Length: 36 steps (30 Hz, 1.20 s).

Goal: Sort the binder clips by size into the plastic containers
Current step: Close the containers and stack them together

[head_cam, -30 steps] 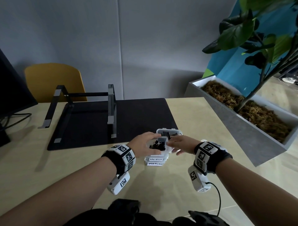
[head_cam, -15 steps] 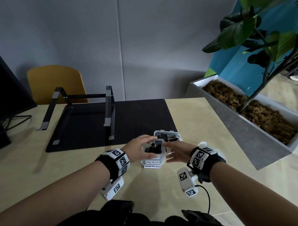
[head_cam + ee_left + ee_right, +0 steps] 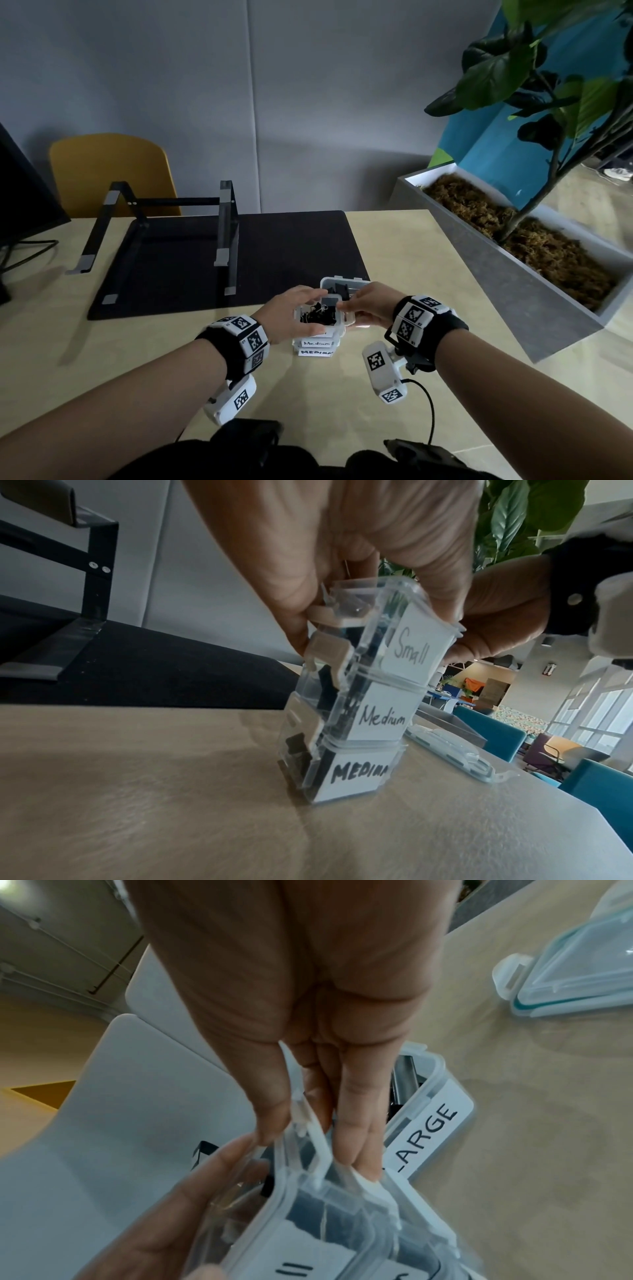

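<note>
Three clear plastic containers stand stacked near the table's front. The top one, the small container (image 3: 334, 329) (image 3: 411, 645) (image 3: 329, 1231), is lidless and holds black binder clips (image 3: 318, 315). Under it are two medium containers (image 3: 315, 342) (image 3: 380, 718). My left hand (image 3: 301, 311) (image 3: 373, 615) grips the small container from the left, thumb at the front and fingers at the back. My right hand (image 3: 346, 308) (image 3: 315, 1144) pinches the latch on its right side between thumb and fingers. Just behind stands the large container (image 3: 329, 281) (image 3: 428, 1137) with bigger clips.
A loose clear lid (image 3: 445, 748) (image 3: 582, 961) lies on the table right of the stack. A black mat (image 3: 291, 246) with a metal laptop stand (image 3: 164, 233) lies behind. A grey planter (image 3: 513, 274) borders the right edge, and a monitor (image 3: 20, 192) stands far left.
Both hands stay at the stack. The right hand's fingers have closed in on the top container's right side. The head view has shifted slightly.
</note>
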Motion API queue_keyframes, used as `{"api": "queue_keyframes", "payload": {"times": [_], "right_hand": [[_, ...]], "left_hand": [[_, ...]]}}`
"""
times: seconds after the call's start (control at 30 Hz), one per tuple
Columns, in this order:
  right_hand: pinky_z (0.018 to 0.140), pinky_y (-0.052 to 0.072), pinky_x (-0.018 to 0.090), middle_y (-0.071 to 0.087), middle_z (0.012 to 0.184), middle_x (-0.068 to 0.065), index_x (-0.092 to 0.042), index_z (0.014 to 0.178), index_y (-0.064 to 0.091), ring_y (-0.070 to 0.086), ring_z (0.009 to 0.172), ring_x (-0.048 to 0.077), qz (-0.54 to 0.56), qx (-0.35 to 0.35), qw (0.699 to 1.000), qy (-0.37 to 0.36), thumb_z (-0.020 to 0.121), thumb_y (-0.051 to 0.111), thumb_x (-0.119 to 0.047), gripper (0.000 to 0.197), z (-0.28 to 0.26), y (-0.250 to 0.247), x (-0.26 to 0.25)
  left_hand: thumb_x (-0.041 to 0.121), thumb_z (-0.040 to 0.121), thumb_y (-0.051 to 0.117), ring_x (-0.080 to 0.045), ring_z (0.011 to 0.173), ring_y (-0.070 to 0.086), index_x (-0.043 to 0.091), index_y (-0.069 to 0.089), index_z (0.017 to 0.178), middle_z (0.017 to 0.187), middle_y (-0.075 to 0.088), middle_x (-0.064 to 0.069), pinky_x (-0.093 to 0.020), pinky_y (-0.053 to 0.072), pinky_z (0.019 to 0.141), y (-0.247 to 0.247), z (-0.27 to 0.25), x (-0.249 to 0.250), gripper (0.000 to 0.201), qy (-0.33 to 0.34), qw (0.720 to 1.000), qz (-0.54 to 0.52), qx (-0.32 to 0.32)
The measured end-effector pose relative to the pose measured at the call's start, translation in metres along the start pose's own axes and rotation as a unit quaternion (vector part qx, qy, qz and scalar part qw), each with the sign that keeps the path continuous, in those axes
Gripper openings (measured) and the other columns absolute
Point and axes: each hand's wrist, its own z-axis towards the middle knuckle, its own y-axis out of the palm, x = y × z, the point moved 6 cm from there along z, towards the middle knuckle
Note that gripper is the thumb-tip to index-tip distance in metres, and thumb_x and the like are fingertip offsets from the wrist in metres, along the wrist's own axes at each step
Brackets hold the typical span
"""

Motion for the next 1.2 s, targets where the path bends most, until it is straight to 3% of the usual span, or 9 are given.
{"api": "queue_keyframes", "payload": {"times": [0.13,0.27,0.33,0.47,0.6,0.7,0.8,1.0,1.2], "right_hand": [[0.055,0.057,0.021,0.070,0.064,0.009,0.000,0.073,0.059,0.070,0.056,0.015,-0.020,0.013,1.000,0.002,0.084,0.066,-0.002,0.013,-0.003,0.002,-0.001],[0.061,0.060,0.024,0.068,0.079,0.015,0.003,0.080,0.059,0.070,0.063,0.016,0.052,0.009,0.999,-0.011,0.088,0.058,0.002,0.008,-0.006,-0.001,0.009],[0.059,0.060,0.024,0.065,0.078,0.016,0.004,0.080,0.058,0.069,0.060,0.015,0.072,0.011,0.997,-0.016,0.090,0.054,0.005,0.011,-0.007,-0.001,0.016],[0.057,0.058,0.022,0.059,0.069,0.009,-0.006,0.072,0.054,0.064,0.048,0.011,-0.096,0.047,0.993,-0.042,0.090,0.056,-0.002,0.019,-0.002,0.002,0.021],[0.079,0.056,0.042,0.061,0.071,0.006,-0.016,0.067,0.056,0.060,0.069,0.024,-0.276,0.123,0.950,-0.074,0.086,0.055,-0.013,0.020,0.000,-0.022,0.020],[0.089,0.048,0.035,0.067,0.094,0.005,-0.015,0.086,0.066,0.060,0.094,0.024,-0.378,0.209,0.901,-0.036,0.085,0.057,-0.019,0.009,-0.006,-0.063,0.033],[0.093,0.043,0.030,0.062,0.120,0.010,-0.010,0.113,0.060,0.055,0.113,0.028,-0.405,0.249,0.879,0.036,0.084,0.059,-0.022,0.031,-0.004,-0.103,0.063],[0.093,0.044,0.035,0.055,0.123,0.012,-0.009,0.127,0.043,0.052,0.116,0.030,-0.407,0.305,0.849,0.143,0.073,0.070,-0.048,0.072,0.002,-0.132,0.110],[0.095,0.046,0.036,0.057,0.119,0.013,-0.012,0.126,0.046,0.054,0.113,0.030,-0.372,0.328,0.852,0.169,0.065,0.071,-0.055,0.079,0.009,-0.136,0.121]], "left_hand": [[0.027,0.080,0.071,0.001,0.114,0.046,0.032,0.041,0.138,0.123,0.045,0.017,-0.018,0.035,0.096,0.000,-0.001,0.001,0.065,-0.004,1.000,-0.009,0.001],[0.029,0.080,0.072,-0.001,0.116,0.044,0.033,0.043,0.137,0.124,0.045,0.015,-0.019,0.034,0.098,-0.001,0.000,0.002,0.064,0.000,1.000,-0.005,0.002],[0.032,0.079,0.073,-0.003,0.116,0.042,0.034,0.044,0.136,0.124,0.041,0.012,-0.019,0.032,0.097,-0.001,0.001,0.002,0.064,-0.003,1.000,0.003,0.001],[0.034,0.077,0.075,-0.008,0.118,0.040,0.035,0.045,0.133,0.123,0.036,0.008,-0.025,0.034,0.102,0.000,0.003,0.003,0.064,-0.013,1.000,-0.007,0.015],[0.030,0.073,0.078,-0.003,0.118,0.044,0.028,0.035,0.139,0.123,0.043,0.012,-0.021,0.035,0.096,0.001,-0.002,0.001,0.079,-0.031,0.998,-0.042,0.026],[0.031,0.069,0.081,-0.004,0.118,0.048,0.029,0.034,0.139,0.127,0.049,0.012,-0.020,0.036,0.096,0.002,-0.005,-0.005,0.083,-0.041,0.998,-0.037,0.021],[0.025,0.070,0.080,0.001,0.111,0.047,0.029,0.034,0.138,0.123,0.050,0.016,-0.018,0.034,0.093,0.002,-0.005,-0.007,0.082,-0.048,0.998,-0.029,0.029],[0.019,0.068,0.082,0.000,0.110,0.049,0.023,0.039,0.132,0.118,0.054,0.015,-0.017,0.033,0.093,0.002,-0.002,-0.013,0.078,-0.055,0.997,-0.040,0.045],[0.015,0.065,0.084,-0.004,0.114,0.052,0.022,0.041,0.131,0.120,0.056,0.013,-0.026,0.040,0.102,0.003,0.000,-0.020,0.079,-0.058,0.996,-0.046,0.044]]}}
